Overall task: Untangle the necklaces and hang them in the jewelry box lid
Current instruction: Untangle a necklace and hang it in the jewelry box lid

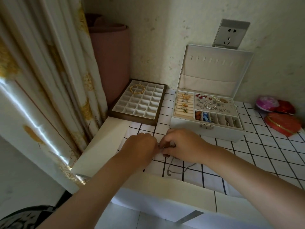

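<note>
Silver necklaces trail just below my fingers. Left hand and right hand pinch them where they knot together.

One white jewelry box, one brown-framed grid tray, one thin silver necklace chain, one pink tin, two red tins

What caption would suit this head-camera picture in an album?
Left hand and right hand pinch tangled necklaces on a checked cloth before the open jewelry box, nothing hung in its lid.
</note>
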A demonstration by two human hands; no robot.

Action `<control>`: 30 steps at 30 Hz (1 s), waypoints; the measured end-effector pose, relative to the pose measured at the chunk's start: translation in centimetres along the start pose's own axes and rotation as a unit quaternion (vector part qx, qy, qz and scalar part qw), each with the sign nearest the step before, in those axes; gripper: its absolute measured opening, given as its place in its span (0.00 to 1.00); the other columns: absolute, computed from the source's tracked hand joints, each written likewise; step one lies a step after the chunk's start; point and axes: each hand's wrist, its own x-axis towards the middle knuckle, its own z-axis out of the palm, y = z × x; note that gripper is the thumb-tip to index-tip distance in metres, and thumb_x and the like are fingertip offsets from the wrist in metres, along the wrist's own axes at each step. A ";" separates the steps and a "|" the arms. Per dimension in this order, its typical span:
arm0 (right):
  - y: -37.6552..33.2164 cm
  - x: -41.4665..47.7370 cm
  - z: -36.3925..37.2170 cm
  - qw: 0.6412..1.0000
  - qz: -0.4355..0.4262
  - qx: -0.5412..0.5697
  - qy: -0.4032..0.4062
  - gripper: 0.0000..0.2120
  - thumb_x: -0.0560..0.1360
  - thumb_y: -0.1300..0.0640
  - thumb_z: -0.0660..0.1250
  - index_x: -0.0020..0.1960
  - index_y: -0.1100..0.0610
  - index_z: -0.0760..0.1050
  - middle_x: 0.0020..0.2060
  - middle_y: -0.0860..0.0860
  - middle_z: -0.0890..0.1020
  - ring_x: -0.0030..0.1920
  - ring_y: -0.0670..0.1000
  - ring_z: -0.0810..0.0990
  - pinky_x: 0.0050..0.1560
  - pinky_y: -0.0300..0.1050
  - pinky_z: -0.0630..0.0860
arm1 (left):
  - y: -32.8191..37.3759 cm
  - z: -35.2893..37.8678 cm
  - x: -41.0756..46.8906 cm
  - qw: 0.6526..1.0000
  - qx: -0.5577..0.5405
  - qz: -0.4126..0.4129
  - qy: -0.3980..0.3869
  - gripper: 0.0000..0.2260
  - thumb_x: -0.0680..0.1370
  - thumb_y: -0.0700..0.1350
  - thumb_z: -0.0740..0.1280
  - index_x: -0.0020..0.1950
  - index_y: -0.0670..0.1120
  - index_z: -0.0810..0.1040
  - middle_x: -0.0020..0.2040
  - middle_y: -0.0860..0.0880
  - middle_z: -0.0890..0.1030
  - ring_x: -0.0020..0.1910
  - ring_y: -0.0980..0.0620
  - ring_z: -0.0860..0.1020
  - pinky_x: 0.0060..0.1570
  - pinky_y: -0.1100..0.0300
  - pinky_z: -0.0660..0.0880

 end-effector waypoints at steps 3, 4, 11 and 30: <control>-0.2 0.2 -0.8 0.997 -0.003 0.076 0.021 0.04 0.76 0.52 0.73 0.50 0.48 0.85 0.42 0.41 0.79 0.40 0.36 0.76 0.42 0.33 0.70 | -0.3 -1.4 0.2 0.968 -0.243 -0.052 -0.018 0.07 0.83 0.47 0.62 0.49 0.52 0.78 0.46 0.52 0.79 0.44 0.56 0.76 0.42 0.63 0.70; -0.3 0.2 -1.3 0.994 0.000 0.103 0.020 0.04 0.76 0.53 0.72 0.50 0.50 0.84 0.41 0.40 0.80 0.40 0.33 0.76 0.40 0.29 0.68 | -0.5 -1.8 0.2 0.952 -0.301 -0.056 -0.011 0.08 0.83 0.47 0.62 0.45 0.53 0.78 0.44 0.53 0.80 0.42 0.58 0.76 0.41 0.63 0.70; 0.4 0.1 -3.1 0.924 0.103 0.368 -0.025 0.06 0.80 0.57 0.64 0.49 0.52 0.79 0.43 0.49 0.85 0.34 0.52 0.79 0.33 0.44 0.67 | -0.2 -2.7 0.4 0.840 -0.539 -0.063 -0.005 0.12 0.84 0.42 0.60 0.47 0.44 0.82 0.41 0.53 0.84 0.42 0.58 0.81 0.50 0.66 0.78; 0.1 0.6 -4.3 0.964 0.065 0.255 0.036 0.05 0.77 0.53 0.70 0.49 0.51 0.85 0.39 0.48 0.86 0.38 0.53 0.83 0.54 0.52 0.81 | -1.3 -3.8 -0.1 0.883 -0.461 -0.080 -0.030 0.04 0.80 0.47 0.68 0.52 0.50 0.81 0.32 0.53 0.72 0.31 0.55 0.69 0.30 0.62 0.68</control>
